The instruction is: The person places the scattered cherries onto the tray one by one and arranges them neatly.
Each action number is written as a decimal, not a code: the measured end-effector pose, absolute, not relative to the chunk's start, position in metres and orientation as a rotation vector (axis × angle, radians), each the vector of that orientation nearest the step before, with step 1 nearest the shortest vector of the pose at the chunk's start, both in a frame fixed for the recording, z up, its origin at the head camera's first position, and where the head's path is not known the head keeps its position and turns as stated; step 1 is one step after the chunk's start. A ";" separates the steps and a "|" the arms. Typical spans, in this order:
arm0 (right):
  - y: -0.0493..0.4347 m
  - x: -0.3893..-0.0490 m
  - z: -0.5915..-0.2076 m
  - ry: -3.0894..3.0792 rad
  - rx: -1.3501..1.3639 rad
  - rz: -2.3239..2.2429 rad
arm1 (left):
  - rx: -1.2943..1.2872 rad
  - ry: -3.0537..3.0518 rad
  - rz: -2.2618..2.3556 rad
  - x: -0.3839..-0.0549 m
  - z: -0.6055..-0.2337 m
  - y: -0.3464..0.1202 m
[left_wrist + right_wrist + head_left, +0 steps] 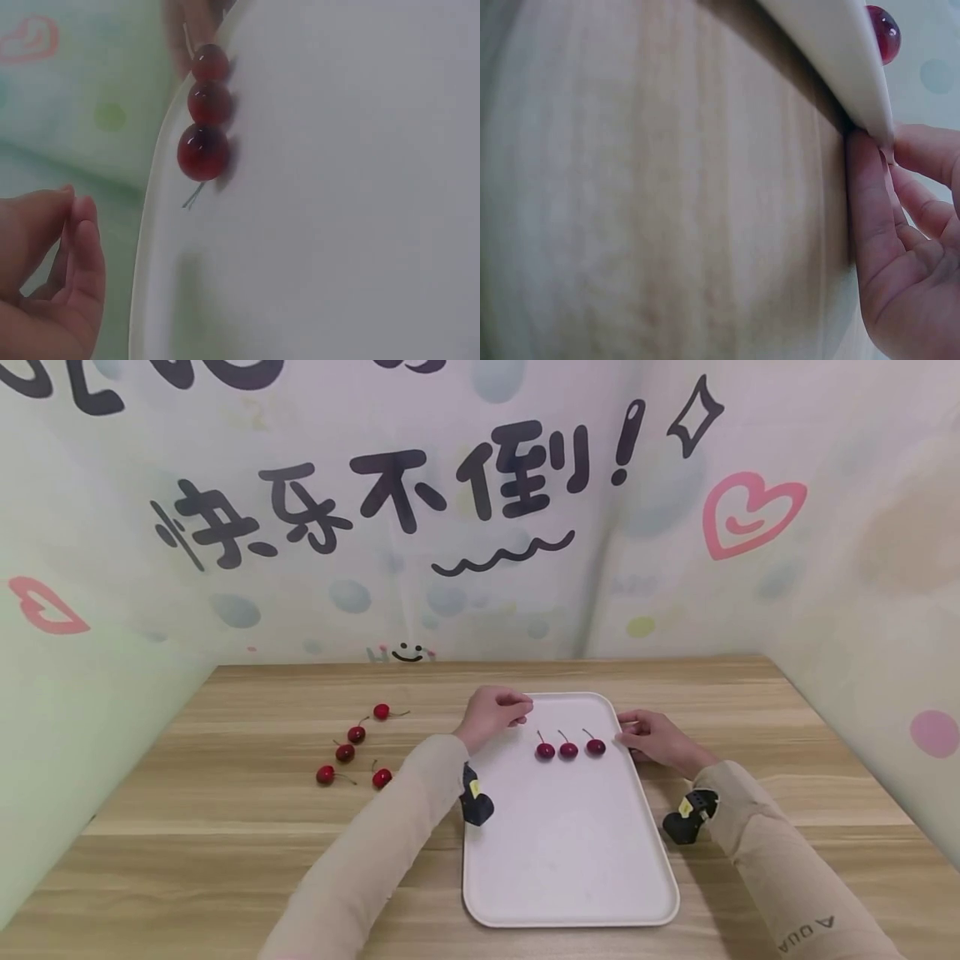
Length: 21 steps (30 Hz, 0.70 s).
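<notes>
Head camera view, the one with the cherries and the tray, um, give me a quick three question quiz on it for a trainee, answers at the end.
1. How many cherries lie on the tray?
2. What does the right hand grip? A) a cherry; B) the tray's edge; C) the table's edge.
3. True or false: in the head view, the cherries lying directly on the wooden table are to the right of the tray.

Key:
1. Three.
2. B. The right wrist view shows its thumb and fingers pinching the tray's edge.
3. False. The five visible table cherries are to the left of the tray.
</notes>
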State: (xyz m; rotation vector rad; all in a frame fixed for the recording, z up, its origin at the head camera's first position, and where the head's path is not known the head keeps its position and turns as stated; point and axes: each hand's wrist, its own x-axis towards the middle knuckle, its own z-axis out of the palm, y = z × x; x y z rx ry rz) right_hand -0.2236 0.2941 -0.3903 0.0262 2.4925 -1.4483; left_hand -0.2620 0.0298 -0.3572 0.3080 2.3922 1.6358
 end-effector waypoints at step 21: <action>0.294 -0.225 -0.392 2.497 0.037 -1.436 | 0.329 2.429 1.517 -0.248 -0.350 -0.078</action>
